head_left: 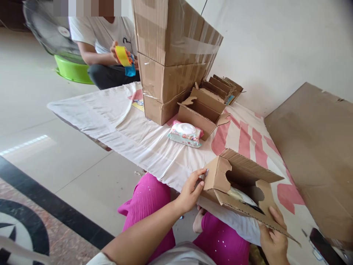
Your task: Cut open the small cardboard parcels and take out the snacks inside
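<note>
An open cardboard box [213,175] sits tilted at the near edge of the cloth-covered table, its flaps raised. My left hand [190,191] grips its left end, fingers on the side and thumb near the lower corner. At the right end, my right hand [273,235] holds the front flap, with the thumb on top and the other fingers partly hidden beneath. Inside lies a whitish packet [244,197] with a dark part; I cannot make out its kind. Just beyond the box, a pack of wet wipes [186,134] lies on the cloth.
A tall stack of taped cartons [154,79] stands behind the wipes. Beside it are another open box [200,119] and several folded cardboard pieces [220,88]. A large carton [311,154] stands right, near a dark phone-like object [325,244]. Across the table, a person [102,48] holds a yellow tape roll [122,55].
</note>
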{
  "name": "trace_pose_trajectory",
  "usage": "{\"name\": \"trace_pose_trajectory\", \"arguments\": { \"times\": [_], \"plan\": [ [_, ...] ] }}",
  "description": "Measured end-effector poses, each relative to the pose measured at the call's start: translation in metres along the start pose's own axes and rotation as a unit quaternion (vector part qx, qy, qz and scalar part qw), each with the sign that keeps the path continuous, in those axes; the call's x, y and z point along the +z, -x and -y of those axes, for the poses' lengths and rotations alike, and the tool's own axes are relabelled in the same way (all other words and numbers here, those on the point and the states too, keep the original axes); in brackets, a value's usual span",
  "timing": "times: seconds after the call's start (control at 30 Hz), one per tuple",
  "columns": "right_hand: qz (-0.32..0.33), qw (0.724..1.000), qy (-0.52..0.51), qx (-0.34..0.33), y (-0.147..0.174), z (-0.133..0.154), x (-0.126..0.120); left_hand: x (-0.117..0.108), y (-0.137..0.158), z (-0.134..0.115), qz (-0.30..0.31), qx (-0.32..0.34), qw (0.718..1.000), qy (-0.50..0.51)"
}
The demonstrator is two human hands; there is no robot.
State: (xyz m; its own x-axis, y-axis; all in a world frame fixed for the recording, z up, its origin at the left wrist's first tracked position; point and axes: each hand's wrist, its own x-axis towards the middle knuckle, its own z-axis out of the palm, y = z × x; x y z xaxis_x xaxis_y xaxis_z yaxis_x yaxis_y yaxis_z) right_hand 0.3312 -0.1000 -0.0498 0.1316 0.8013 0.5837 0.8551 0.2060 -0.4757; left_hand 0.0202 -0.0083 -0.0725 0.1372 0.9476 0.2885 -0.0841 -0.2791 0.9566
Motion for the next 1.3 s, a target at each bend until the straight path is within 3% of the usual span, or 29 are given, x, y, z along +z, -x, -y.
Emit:
{"name": "trace_pose_trajectory", "arguments": {
  "times": [0.1,0.2,0.33,0.43,0.53,0.7,0.93,1.1,1.3],
  "plan": [
    [-0.004,0.996,0.025,-0.089,-0.003,0.006,-0.001,0.004,-0.008,-0.006,-0.020,-0.088,0.995,0.029],
    [-0.009,0.994,0.048,-0.099,-0.004,0.008,0.001,0.003,-0.027,-0.017,-0.028,-0.159,0.986,0.032],
    [-0.015,0.989,0.097,-0.112,-0.003,-0.002,0.004,-0.009,-0.059,-0.035,0.025,-0.184,0.982,0.038],
    [-0.019,0.989,0.103,-0.108,-0.003,-0.009,0.006,-0.019,-0.074,-0.038,0.059,-0.215,0.967,0.125],
    [-0.033,0.986,0.102,-0.124,-0.004,-0.015,0.008,-0.020,-0.078,-0.030,0.049,-0.246,0.941,0.227],
    [-0.053,0.984,0.099,-0.140,-0.003,-0.020,0.009,-0.011,-0.073,-0.010,-0.003,-0.235,0.930,0.284],
    [-0.071,0.990,0.095,-0.075,-0.001,-0.022,0.010,-0.017,-0.064,-0.015,0.033,-0.230,0.916,0.326],
    [-0.071,0.994,0.077,-0.021,0.002,-0.025,0.010,-0.019,-0.062,-0.014,0.052,-0.236,0.928,0.282],
    [-0.064,0.995,0.074,-0.015,0.003,-0.025,0.011,-0.024,-0.060,-0.018,0.084,-0.197,0.964,0.159]
  ]
}}
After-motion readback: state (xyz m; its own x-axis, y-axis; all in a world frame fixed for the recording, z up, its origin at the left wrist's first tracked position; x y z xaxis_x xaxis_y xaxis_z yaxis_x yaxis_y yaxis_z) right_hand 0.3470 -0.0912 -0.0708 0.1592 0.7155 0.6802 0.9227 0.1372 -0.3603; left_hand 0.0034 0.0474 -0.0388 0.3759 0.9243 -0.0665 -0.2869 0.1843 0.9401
